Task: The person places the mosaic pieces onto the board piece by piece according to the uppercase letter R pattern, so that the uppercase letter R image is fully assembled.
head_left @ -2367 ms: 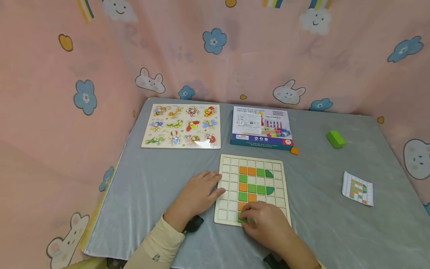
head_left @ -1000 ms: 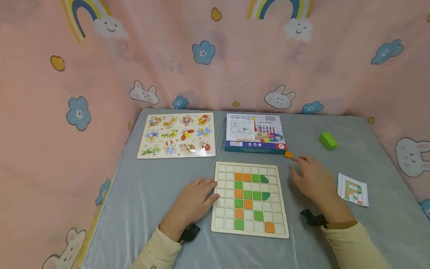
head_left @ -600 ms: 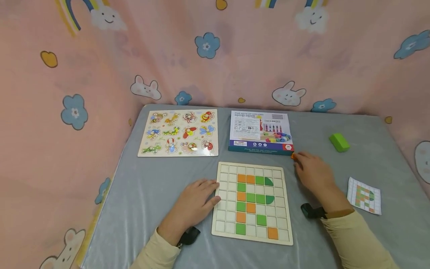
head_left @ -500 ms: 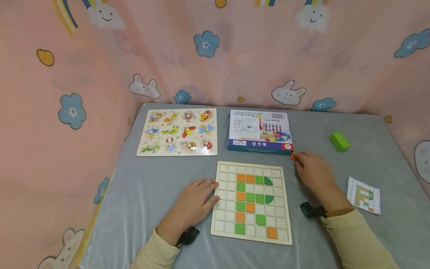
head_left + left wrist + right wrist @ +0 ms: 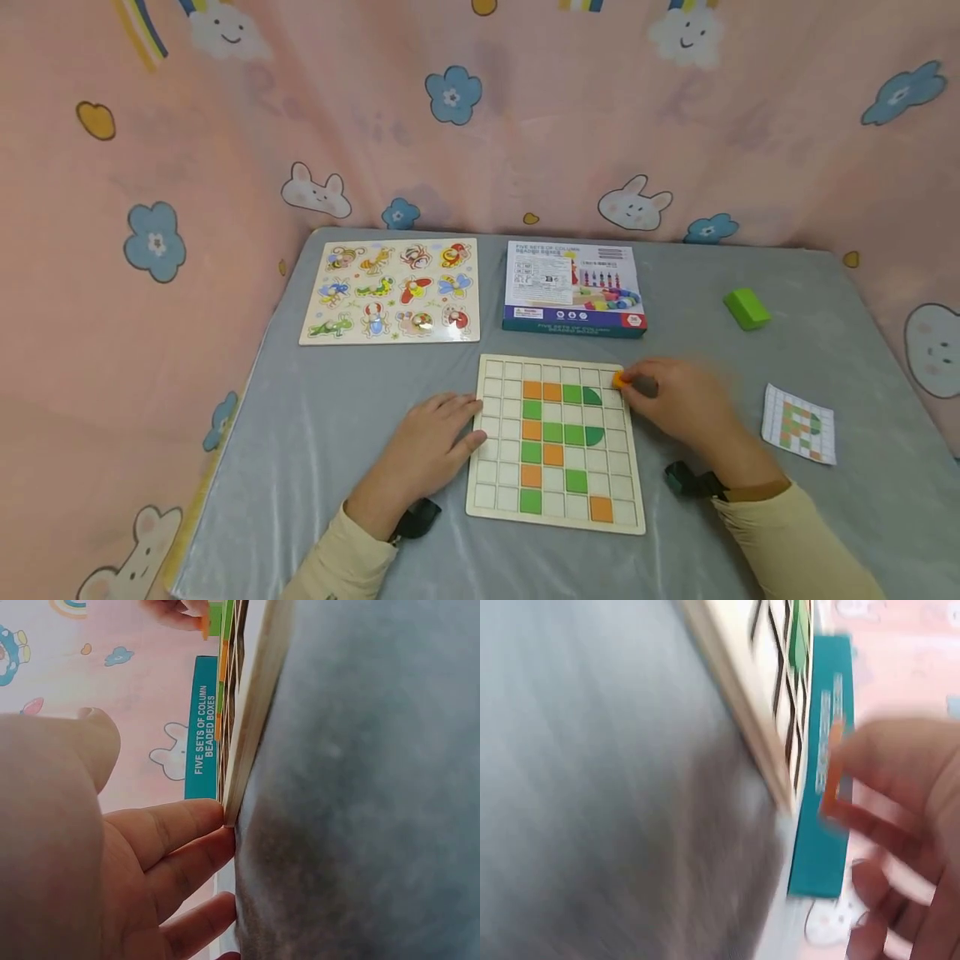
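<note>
A wooden grid board (image 5: 495,492) lies in the middle of the table, with orange and green square tiles and two dark green quarter-round tiles set in its cells. My left hand (image 5: 427,446) rests at the board's left edge, fingers straight; in the left wrist view the fingertips (image 5: 214,817) touch its rim. My right hand (image 5: 682,408) pinches a small orange tile (image 5: 618,380) between thumb and fingertips, over the board's upper right corner. The right wrist view, blurred, shows this orange tile (image 5: 832,769) held on edge, off the table.
Behind the board lie an insect puzzle board (image 5: 390,292) and a boxed bead set (image 5: 573,287). At the right are a green block (image 5: 747,309) and a pattern card (image 5: 799,423) printed with a coloured grid. A patterned pink cloth (image 5: 525,125) hangs behind the table.
My right hand has left the board's lower cells, reached to the box's front right corner, taken the orange tile there, and carried it left toward the board. The left hand has stayed at the board's edge.
</note>
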A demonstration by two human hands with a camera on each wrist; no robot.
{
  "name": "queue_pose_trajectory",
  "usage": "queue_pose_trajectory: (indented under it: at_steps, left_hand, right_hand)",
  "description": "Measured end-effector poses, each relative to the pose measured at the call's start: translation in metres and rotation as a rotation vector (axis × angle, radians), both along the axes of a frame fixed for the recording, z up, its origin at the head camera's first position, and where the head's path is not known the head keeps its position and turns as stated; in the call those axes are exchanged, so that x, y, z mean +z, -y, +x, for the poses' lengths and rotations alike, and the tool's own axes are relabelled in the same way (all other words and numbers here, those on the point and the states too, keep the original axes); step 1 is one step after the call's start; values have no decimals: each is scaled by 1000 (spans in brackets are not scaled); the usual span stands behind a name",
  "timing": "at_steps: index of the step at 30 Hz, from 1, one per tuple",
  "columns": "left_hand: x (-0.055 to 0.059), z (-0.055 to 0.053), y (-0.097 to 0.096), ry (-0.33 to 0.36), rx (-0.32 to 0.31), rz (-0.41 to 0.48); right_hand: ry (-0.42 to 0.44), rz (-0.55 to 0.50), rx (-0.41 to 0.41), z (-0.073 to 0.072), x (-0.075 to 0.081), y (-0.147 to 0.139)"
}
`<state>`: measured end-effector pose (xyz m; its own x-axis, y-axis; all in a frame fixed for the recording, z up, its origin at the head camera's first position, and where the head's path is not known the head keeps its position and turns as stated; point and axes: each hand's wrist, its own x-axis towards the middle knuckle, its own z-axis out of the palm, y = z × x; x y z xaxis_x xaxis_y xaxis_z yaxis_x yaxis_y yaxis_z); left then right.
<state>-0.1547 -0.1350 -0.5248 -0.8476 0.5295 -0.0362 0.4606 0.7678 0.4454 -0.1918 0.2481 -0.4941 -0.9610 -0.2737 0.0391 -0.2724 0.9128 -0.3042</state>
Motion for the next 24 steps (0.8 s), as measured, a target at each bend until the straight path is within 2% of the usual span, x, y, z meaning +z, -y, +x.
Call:
queue_pose_trajectory:
  at_steps: [3,7,20,24]
  left_hand:
    - [1,-1,1,-17,-1,4]
    - [3,-2,3,-35,5,21]
    - [3,-1,2,-34,5,18]
    - [1,-1,0,-35,-2,-5]
  right_hand:
    - [40,-60,151,9,2,14]
    - [39,-62,241,13,3,26]
    - [21,-9,274,19,3,31]
    - [6,-3,224,30,1,32]
